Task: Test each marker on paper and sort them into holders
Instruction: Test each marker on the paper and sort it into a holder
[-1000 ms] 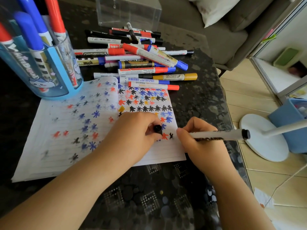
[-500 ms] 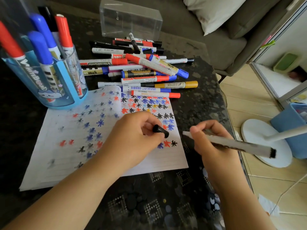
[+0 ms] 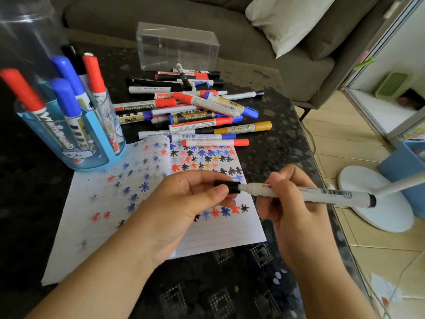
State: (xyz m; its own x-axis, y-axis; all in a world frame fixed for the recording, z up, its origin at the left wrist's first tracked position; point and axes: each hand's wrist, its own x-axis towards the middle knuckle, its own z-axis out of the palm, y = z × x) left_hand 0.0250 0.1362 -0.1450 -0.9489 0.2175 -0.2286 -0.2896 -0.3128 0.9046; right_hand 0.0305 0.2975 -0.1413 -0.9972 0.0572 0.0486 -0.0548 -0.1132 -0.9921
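Looking down, largest thing first:
Table: the dark patterned table carries everything I work with; behind it is a grey sofa with a pale cushion.
Paper: the lined paper lies flat in front of me, covered with small star marks in black, blue, red and some yellow.
Blue holder: the round blue holder stands at the left, touching the far left corner of the paper, with red, blue and black capped markers upright inside.
Clear holder: the transparent box stands at the far side of the table, just behind the pile.
Marker pile: the loose markers lie crossed over each other between the clear box and the top edge of the paper.
My right hand: my right hand has its fingers wrapped round the white marker, held nearly level above the right edge of the paper, its tip toward my left hand.
My left hand: my left hand pinches the black cap between thumb and fingers, above the paper.
Cap and marker: the cap touches the tip end of the marker; I cannot tell if it sits fully on.
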